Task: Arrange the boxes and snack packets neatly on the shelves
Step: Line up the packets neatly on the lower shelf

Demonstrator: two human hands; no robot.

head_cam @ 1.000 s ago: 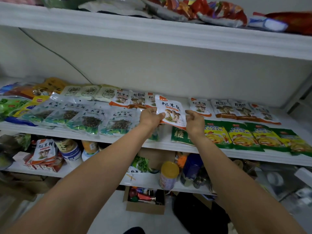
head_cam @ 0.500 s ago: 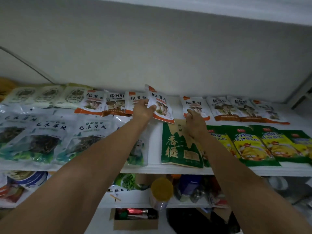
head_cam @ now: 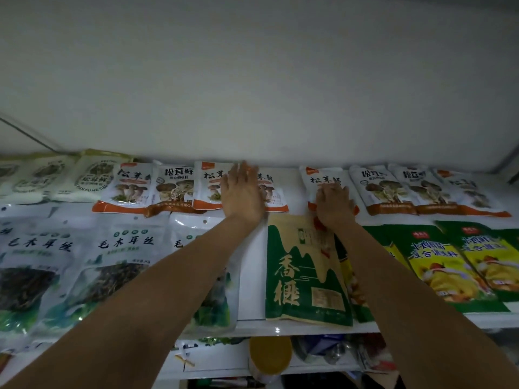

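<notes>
Nearest to me, under the shelf edge [head_cam: 280, 329], I see a yellow-lidded jar [head_cam: 271, 352] on the lower shelf, among dim clutter I cannot make out. On the shelf's front row, black fungus packets [head_cam: 112, 265] lie flat at the left, a green and tan packet [head_cam: 306, 273] in the middle and yellow-green seasoning packets [head_cam: 441, 265] at the right. The left forearm [head_cam: 157, 282] crosses the third fungus packet and hides most of it. The right forearm [head_cam: 393, 276] covers the right edge of the green and tan packet and much of the seasoning packet just beside it.

Beyond them, the left hand [head_cam: 243, 196] lies flat, fingers straight and together, pressing a mushroom packet [head_cam: 271, 189] in the back row where it meets its left neighbour; it grips nothing. The right hand [head_cam: 332, 204] rests palm down, fingers spread, on the next mushroom packet [head_cam: 323, 179], with a bare strip of shelf between the two packets. Further mushroom packets [head_cam: 393, 189] overlap to the right, and others run left to some pale packets [head_cam: 92, 175]. Behind all stands the white wall [head_cam: 252, 80], with a thin cable [head_cam: 25, 134] at far left.
</notes>
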